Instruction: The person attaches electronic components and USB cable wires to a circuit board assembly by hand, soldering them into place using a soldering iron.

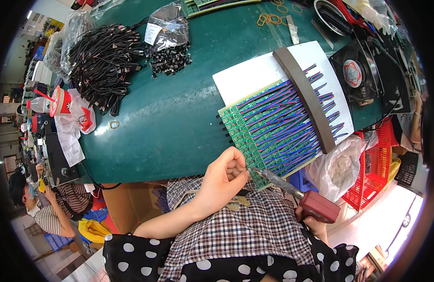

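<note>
The left hand (225,175) is curled, fingers bent toward the palm, with thumb and index finger close together beside the near edge of the green circuit board panel (245,136); I cannot tell whether it pinches anything. At between three and four o'clock from it, the right hand (316,229), partly hidden, is closed around the dark red handle of a soldering tool (323,207), whose metal barrel points to ten o'clock. The tip is near the panel's edge and the left hand; contact is unclear. The panel lies at between one and two o'clock from the left hand, covered with rows of blue and red wires (285,127). A brown bar (305,98) crosses them, their ends showing beyond it on a white sheet (245,80). Farther out on the green table (179,127), black cables (106,61) are heaped at between ten and eleven o'clock, rubber bands (269,19) lie past twelve, and a black fan (355,70) stands near two. A red basket (372,169) is at three o'clock
</note>
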`<state>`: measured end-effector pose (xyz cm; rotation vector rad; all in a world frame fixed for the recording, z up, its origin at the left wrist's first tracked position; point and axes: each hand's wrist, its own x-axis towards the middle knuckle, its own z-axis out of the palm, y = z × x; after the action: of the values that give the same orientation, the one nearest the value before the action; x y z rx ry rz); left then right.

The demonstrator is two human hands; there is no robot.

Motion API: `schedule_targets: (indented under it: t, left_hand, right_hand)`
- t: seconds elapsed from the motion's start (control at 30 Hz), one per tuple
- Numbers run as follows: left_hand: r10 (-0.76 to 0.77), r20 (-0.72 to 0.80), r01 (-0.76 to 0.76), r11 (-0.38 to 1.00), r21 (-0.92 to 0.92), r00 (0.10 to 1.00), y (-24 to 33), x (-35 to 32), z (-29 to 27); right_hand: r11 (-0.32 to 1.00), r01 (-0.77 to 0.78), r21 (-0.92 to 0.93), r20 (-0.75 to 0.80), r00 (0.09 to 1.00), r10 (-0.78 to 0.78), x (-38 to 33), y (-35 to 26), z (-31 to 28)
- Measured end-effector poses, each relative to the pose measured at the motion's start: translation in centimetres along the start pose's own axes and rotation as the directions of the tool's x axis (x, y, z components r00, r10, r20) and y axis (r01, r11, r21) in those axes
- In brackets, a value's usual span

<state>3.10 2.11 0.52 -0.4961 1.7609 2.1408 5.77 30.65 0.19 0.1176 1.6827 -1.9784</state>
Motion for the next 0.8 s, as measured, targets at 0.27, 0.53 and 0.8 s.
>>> schedule_targets:
  t: [0.27,0.53,0.8]
  left_hand:
    - [-0.007,-0.015,0.008,0.999,0.032,1.0,0.1,0.0,0.0]
    - [-0.015,-0.002,0.015,0.997,0.079,1.0,0.4,0.1,-0.1]
    - [-0.017,-0.007,0.018,0.996,0.092,1.0,0.3,0.1,-0.2]
  right_hand:
    - [0.999,0.036,-0.038,0.136,0.99,-0.031,-0.1,1.6,-1.7]
    - [0.986,0.101,-0.136,0.094,0.992,-0.088,-0.7,2.7,-2.9]
    - [0.995,0.005,-0.101,0.051,0.999,0.0,-1.1,1.6,-2.2]
